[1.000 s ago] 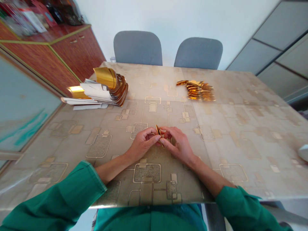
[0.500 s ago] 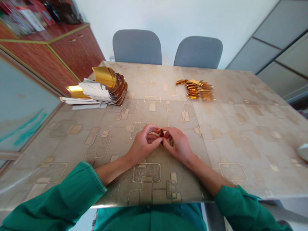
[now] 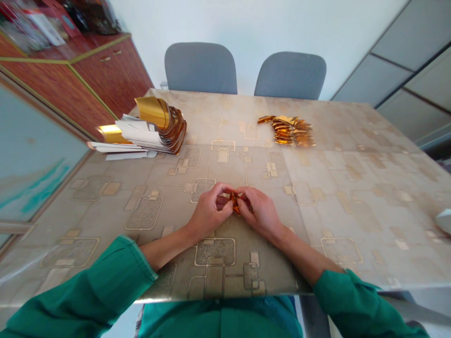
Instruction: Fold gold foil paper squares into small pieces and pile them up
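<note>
Between my fingertips, just over the tablecloth [image 3: 183, 173], is a small folded piece of gold foil paper [image 3: 235, 204]. My left hand [image 3: 211, 206] pinches its left side with thumb and forefinger. On the other side my right hand [image 3: 260, 210] grips it the same way, so both hands are closed on it. Parts of the paper are hidden behind the fingers. Farther off to the right lies a cluster of folded gold foil pieces [image 3: 287, 130]. At the back left stands a stack of gold and white paper sheets [image 3: 151, 126], some of them curled over.
Two grey chairs [image 3: 200, 68] stand beyond the far edge of the table, against the wall. A red-brown cabinet [image 3: 109, 75] with things on top is at the left. A white object [image 3: 444, 220] shows partly at the right edge.
The foil piece has turned and spread a little between my fingers, showing more of its shiny gold surface. My hands have hardly shifted, and the stack and the cluster stay where they were.
</note>
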Demonstrator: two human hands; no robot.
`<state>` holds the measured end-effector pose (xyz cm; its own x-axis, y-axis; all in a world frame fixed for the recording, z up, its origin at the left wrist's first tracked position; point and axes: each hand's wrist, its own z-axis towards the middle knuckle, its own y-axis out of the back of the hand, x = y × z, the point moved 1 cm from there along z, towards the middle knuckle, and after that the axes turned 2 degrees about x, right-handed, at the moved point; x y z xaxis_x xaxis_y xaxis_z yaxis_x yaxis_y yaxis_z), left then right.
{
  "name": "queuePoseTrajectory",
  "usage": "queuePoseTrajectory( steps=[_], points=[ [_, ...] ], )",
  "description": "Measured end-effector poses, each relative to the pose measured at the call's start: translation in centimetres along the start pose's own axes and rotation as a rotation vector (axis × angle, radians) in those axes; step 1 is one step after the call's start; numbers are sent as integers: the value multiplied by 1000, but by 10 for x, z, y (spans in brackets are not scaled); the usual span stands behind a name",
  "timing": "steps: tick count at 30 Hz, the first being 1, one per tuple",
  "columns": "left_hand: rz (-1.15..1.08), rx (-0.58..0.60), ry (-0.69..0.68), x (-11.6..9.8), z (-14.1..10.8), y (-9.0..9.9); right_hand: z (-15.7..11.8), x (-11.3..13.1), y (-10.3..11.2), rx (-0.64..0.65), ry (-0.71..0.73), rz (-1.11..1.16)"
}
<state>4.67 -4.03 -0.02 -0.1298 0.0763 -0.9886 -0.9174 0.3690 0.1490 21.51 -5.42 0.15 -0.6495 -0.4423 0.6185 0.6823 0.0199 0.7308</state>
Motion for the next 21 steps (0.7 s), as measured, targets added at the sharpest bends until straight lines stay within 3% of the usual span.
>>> queuePoseTrajectory(
  steps=[13, 17, 21],
  points=[
    [337, -64, -82, -6, 2, 1, 3, 9, 1, 199, -172, -331],
    [425, -74, -99, -6, 5, 5, 4, 14, 7, 281, -178, -343],
    [411, -81, -93, -5, 5, 2, 3, 15, 8, 268, -214, -280]
  ],
)
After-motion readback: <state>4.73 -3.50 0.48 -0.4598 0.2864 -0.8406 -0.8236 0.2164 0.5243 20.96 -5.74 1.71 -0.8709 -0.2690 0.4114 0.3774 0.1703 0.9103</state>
